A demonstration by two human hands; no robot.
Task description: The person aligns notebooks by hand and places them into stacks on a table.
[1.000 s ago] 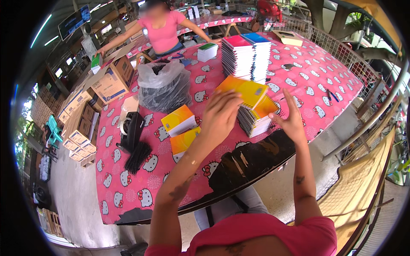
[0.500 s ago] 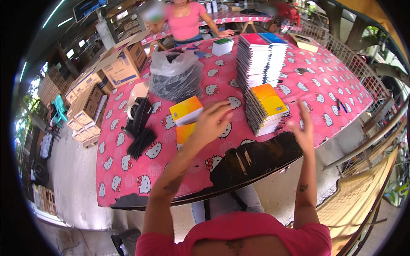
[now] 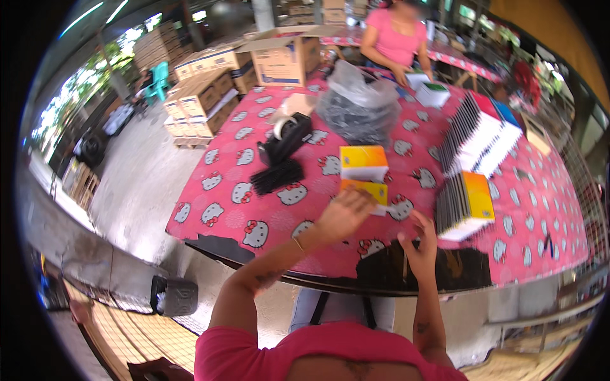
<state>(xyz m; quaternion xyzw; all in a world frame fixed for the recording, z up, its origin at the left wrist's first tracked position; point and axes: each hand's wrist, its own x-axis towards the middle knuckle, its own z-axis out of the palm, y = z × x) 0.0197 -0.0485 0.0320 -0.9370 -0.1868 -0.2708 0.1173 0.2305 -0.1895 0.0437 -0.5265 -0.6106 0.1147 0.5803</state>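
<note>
My left hand [image 3: 349,213] is at the nearer of two small stacks of yellow-and-orange notebook pages [image 3: 375,189], its fingers closed over the top edge. A white page edge sticks out beside the fingertips. Behind it stands the other yellow-and-orange stack [image 3: 364,155], with no spiral visible. My right hand [image 3: 420,244] hovers to the right, fingers apart, holding nothing. To its right is a stack of spiral-bound yellow notebooks [image 3: 467,206]. Behind that rises a taller leaning stack of spiral notebooks [image 3: 480,136] with red and blue covers.
Black binding strips [image 3: 277,176], a black device with a tape roll [image 3: 286,136] and a plastic bag of black items [image 3: 359,111] lie left and back. A person [image 3: 397,41] handles a green-covered stack [image 3: 433,94] across the table. Cartons [image 3: 279,60] stand at the far left.
The view has turned left. My left hand has come down onto the nearer yellow-and-orange stack. My right hand has moved away from the spiral notebooks. The person opposite now has hands at the green-covered stack.
</note>
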